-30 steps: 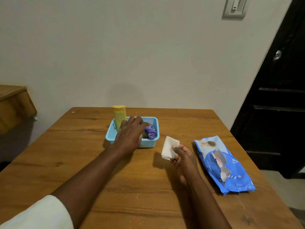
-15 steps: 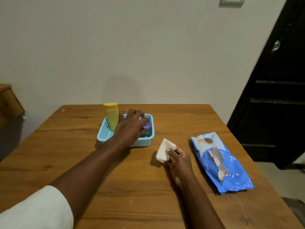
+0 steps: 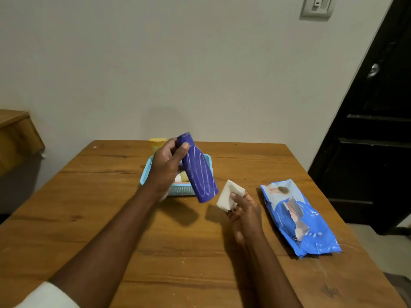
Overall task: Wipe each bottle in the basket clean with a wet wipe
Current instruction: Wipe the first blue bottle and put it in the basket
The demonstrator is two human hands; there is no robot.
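Observation:
My left hand [image 3: 165, 165] grips a purple bottle [image 3: 199, 172] by its upper end, holding it tilted above the front of the light blue basket [image 3: 181, 189]. Inside the basket stands a yellow bottle [image 3: 157, 143] at the back, and a small pale bottle [image 3: 182, 177] lies low, partly hidden by my hand. To the right of the purple bottle, my right hand [image 3: 244, 215] pinches a folded white wet wipe [image 3: 229, 194] just above the table.
A blue pack of wet wipes [image 3: 295, 216] lies on the wooden table [image 3: 178, 252] to the right of my right hand. A dark door [image 3: 378, 130] is at the right, a wooden piece of furniture [image 3: 15, 134] at the left.
My left hand reached into the basket, took the purple bottle and lifted it out toward the right hand. The right hand kept holding the wipe in about the same place.

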